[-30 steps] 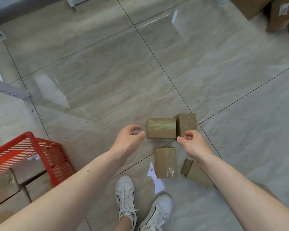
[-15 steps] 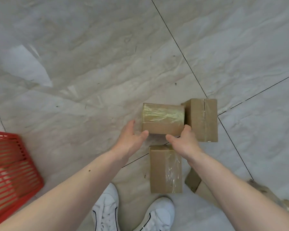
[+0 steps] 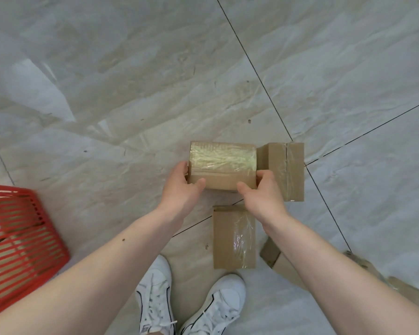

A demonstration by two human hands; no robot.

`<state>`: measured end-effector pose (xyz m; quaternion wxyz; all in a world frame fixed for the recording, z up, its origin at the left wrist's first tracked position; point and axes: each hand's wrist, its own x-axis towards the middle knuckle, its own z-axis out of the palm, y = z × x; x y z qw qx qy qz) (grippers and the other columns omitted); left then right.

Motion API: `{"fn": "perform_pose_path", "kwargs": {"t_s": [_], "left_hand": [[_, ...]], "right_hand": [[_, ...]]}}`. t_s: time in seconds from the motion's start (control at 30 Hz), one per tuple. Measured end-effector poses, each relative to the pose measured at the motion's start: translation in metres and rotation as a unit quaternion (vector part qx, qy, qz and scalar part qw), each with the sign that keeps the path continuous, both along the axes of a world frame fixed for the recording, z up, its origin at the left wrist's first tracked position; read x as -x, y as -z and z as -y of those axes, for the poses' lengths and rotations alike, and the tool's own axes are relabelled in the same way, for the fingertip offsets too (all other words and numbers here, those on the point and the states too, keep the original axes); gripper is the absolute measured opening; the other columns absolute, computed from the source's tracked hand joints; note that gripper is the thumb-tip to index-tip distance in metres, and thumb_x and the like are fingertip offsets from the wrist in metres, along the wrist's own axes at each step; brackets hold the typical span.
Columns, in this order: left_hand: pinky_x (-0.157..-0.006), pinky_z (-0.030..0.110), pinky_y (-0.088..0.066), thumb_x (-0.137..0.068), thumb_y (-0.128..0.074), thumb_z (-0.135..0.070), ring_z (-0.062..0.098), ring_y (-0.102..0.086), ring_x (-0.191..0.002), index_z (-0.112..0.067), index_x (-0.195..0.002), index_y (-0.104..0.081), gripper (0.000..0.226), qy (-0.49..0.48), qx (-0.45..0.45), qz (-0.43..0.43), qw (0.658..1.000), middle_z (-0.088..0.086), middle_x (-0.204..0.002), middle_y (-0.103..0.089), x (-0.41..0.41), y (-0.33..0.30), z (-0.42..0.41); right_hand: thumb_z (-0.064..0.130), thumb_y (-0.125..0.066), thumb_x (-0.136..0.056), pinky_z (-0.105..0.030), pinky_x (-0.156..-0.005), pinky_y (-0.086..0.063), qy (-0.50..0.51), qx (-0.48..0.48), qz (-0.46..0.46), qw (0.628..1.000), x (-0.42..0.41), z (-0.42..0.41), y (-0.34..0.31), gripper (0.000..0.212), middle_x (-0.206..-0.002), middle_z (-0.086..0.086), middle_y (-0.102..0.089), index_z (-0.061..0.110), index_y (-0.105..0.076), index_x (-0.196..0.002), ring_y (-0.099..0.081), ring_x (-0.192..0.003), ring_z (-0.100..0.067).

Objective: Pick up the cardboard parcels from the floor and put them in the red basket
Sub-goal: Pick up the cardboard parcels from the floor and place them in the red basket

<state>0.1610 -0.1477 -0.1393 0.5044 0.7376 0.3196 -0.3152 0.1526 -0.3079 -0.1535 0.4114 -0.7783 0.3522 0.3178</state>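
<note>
head view: the person bends over a cluster of cardboard parcels on the tiled floor [image 3: 131,93], just ahead of the white shoes [image 3: 155,298]. both hands are set on one parcel, the tape-topped parcel [image 3: 221,165], one hand at each short end; taking it from both sides looks like the steadiest way to lift a box of that width out of the tight group without dragging its neighbours.

the left hand [image 3: 182,189] cups the left end: its thumb lies across the near face and the other fingers [image 3: 183,166] curl round the far left edge, so it is closed around the box rather than spread. the right hand [image 3: 264,197] mirrors it at the right end, thumb on the near face, fingers wedged into the narrow gap against the upright parcel [image 3: 284,170], which stands touching or just beside the held one. whether the box has left the floor yet i cannot tell.

a third parcel [image 3: 234,238] lies just nearer the feet, below the wrists, and another brown box [image 3: 270,253] shows partly behind the right forearm. the red basket [image 3: 22,238] sits at the left edge, well apart from the cluster, with brown cardboard visible through its slats, so some parcels seem to be in already and several are left.
</note>
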Motion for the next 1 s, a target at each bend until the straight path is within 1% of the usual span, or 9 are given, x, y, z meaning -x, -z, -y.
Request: {"fn": "perform_pose_path", "kwargs": {"t_s": [0.07, 0.13, 0.2, 0.3, 0.47, 0.6, 0.73, 0.87, 1.0], "left_hand": [[-0.081, 0.024, -0.039, -0.091, -0.058, -0.007, 0.004, -0.050, -0.089, -0.034, -0.079, -0.043, 0.034, -0.014, -0.012, 0.000, 1.000, -0.011, -0.104, -0.052, -0.002, -0.027, -0.009], [-0.086, 0.030, -0.045, -0.085, -0.061, -0.013, 0.017, -0.057, -0.102, -0.037, -0.074, -0.051, 0.028, -0.022, -0.025, 0.014, 0.999, 0.003, -0.117, -0.056, -0.004, -0.054, -0.016], [-0.086, 0.036, -0.050, -0.076, -0.061, -0.019, 0.026, -0.064, -0.101, -0.030, -0.085, -0.068, 0.016, -0.016, -0.031, 0.030, 0.999, 0.012, -0.113, -0.064, -0.004, -0.079, -0.026], [-0.082, 0.038, -0.054, -0.071, -0.065, -0.021, 0.027, -0.067, -0.095, -0.025, -0.098, -0.072, 0.027, -0.017, -0.027, 0.053, 0.998, 0.011, -0.105, -0.069, -0.005, -0.114, -0.041], [-0.091, 0.043, -0.055, -0.052, -0.066, -0.050, 0.020, -0.066, -0.100, -0.028, -0.112, -0.066, 0.064, -0.054, -0.028, 0.086, 0.994, 0.007, -0.113, -0.065, 0.000, -0.158, -0.068], [-0.096, 0.043, -0.053, -0.060, -0.073, -0.037, 0.017, -0.063, -0.105, -0.024, -0.108, -0.063, 0.050, -0.095, -0.030, 0.102, 0.990, 0.004, -0.119, -0.063, 0.016, -0.189, -0.087], [-0.098, 0.042, -0.051, -0.071, -0.078, -0.023, 0.016, -0.061, -0.113, -0.022, -0.108, -0.061, 0.041, -0.143, -0.021, 0.115, 0.983, -0.003, -0.117, -0.065, 0.046, -0.205, -0.111], [-0.096, 0.038, -0.051, -0.076, -0.077, -0.012, 0.016, -0.064, -0.107, -0.019, -0.104, -0.059, 0.034, -0.181, -0.018, 0.124, 0.975, -0.010, -0.101, -0.065, 0.083, -0.215, -0.135], [-0.090, 0.028, -0.049, -0.077, -0.077, -0.011, 0.012, -0.063, -0.100, -0.018, -0.101, -0.059, 0.031, -0.203, -0.031, 0.144, 0.968, -0.018, -0.092, -0.061, 0.125, -0.226, -0.172]], "right_hand": [[0.032, -0.063, -0.089, -0.038, -0.100, -0.044, 0.007, -0.002, 0.006, 1.000, -0.004, -0.004, -0.028, 0.059, -0.134, -0.003, -0.049, 0.013, -0.036, -0.138, -0.051, -0.118, -0.023], [0.034, -0.065, -0.089, -0.032, -0.091, -0.041, 0.015, -0.003, 0.016, 1.000, -0.010, -0.009, -0.060, 0.056, -0.124, -0.001, -0.050, 0.013, -0.038, -0.134, -0.050, -0.109, -0.020], [0.034, -0.067, -0.089, -0.030, -0.085, -0.039, 0.022, 0.005, 0.031, 0.999, -0.015, -0.015, -0.091, 0.051, -0.117, -0.001, -0.053, 0.012, -0.042, -0.128, -0.052, -0.103, -0.019], [0.036, -0.070, -0.086, -0.029, -0.080, -0.040, 0.027, 0.015, 0.049, 0.998, -0.020, -0.026, -0.134, 0.044, -0.107, 0.001, -0.055, 0.015, -0.046, -0.116, -0.055, -0.098, -0.019], [0.034, -0.077, -0.079, -0.035, -0.088, -0.047, 0.017, 0.018, 0.085, 0.996, -0.016, -0.048, -0.187, 0.047, -0.102, 0.005, -0.054, 0.020, -0.045, -0.109, -0.058, -0.103, -0.020], [0.033, -0.080, -0.074, -0.049, -0.098, -0.050, -0.010, 0.001, 0.095, 0.995, -0.007, -0.069, -0.213, 0.073, -0.122, 0.001, -0.059, 0.023, -0.043, -0.136, -0.060, -0.114, -0.023], [0.042, -0.076, -0.062, -0.051, -0.095, -0.052, -0.058, -0.010, 0.110, 0.992, 0.011, -0.093, -0.230, 0.083, -0.126, -0.001, -0.064, 0.025, -0.049, -0.139, -0.066, -0.108, -0.023], [0.046, -0.072, -0.056, -0.050, -0.093, -0.054, -0.097, -0.021, 0.112, 0.989, 0.036, -0.120, -0.242, 0.073, -0.118, -0.001, -0.065, 0.028, -0.060, -0.125, -0.067, -0.104, -0.024], [0.026, -0.077, -0.070, -0.047, -0.092, -0.056, -0.110, -0.065, 0.099, 0.987, 0.065, -0.159, -0.254, 0.050, -0.113, 0.001, -0.068, 0.028, -0.062, -0.118, -0.068, -0.100, -0.019]]}}
